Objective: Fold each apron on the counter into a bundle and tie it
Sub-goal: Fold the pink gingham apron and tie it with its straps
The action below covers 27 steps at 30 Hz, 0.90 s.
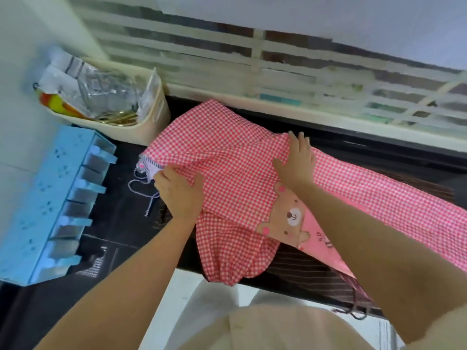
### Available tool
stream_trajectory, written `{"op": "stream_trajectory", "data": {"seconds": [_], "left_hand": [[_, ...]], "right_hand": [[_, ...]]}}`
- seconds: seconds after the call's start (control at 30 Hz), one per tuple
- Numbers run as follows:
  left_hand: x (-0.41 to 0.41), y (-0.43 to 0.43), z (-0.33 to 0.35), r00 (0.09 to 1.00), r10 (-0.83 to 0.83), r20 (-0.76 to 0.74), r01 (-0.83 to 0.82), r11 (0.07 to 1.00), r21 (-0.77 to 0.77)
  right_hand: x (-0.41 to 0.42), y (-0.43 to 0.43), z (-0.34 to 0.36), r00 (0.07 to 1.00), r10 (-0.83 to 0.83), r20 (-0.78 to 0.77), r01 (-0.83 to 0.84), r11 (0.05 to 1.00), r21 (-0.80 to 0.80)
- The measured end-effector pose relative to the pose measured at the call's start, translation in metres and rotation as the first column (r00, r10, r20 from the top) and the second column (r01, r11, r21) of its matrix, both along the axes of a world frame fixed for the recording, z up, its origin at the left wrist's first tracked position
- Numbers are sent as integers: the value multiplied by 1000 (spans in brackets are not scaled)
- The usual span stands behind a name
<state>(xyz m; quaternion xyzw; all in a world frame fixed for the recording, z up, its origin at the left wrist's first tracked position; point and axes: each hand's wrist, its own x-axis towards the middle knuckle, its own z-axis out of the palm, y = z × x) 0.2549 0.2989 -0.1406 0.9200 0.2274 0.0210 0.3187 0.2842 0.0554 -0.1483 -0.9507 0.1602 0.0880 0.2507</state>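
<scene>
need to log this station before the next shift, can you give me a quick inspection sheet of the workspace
surface: dark counter, mostly covered by cloth on the right side.
job's things: red gingham apron with a bear patch, spread out and partly folded, its lower hem hanging over the front edge; striped tie string loose at its left corner.
clutter: cream bin of plastic packets, and a blue compartment rack, both at the left.
grippers: left hand pinches the apron's left edge; right hand lies flat on the cloth, fingers spread.
cables: nothing seen.
surroundings: white louvred window behind the counter; pale wall at left.
</scene>
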Motion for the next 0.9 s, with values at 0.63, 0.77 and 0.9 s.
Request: {"op": "stream_trajectory", "data": {"seconds": [0.63,0.77,0.9], "left_hand": [[131,-33,26,898,-264,-352,312,946,87],[141,-22,20,826,-264,-499,216,964,-151],[128,-11,29,811,-414,-413,142,825,-547]], "right_hand": [[25,-31,31,786,90,-612,417,653,632],[41,-29,18,688,-39,-725,695,320,643],[57,-13,16,639,-149,-755,769,98,632]]}}
